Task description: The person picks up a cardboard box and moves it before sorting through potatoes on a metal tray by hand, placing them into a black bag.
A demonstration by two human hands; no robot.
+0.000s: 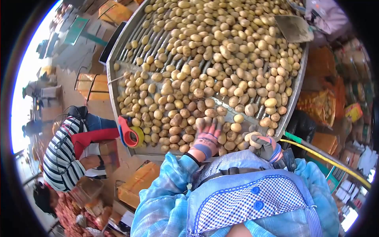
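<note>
Many potatoes (185, 85) cover a wide metal sorting table (160, 152) in front of me. My left hand (207, 138), in a pink glove with dark fingertips, reaches over the table's near edge. Its fingers are stretched out and rest among the potatoes, with none gripped. Close to my body on the right, my right hand (266, 147), in a grey and pink glove, is curled around a pale potato (251, 137). The exact grip of its fingers is partly hidden.
A red and a yellow tape roll (136, 137) hang at the table's left corner. A metal scoop (294, 29) lies at the far right, near another person's sleeve (329, 17). A person in a striped shirt (63, 154) is at left. A yellow hose (327, 160) runs at right.
</note>
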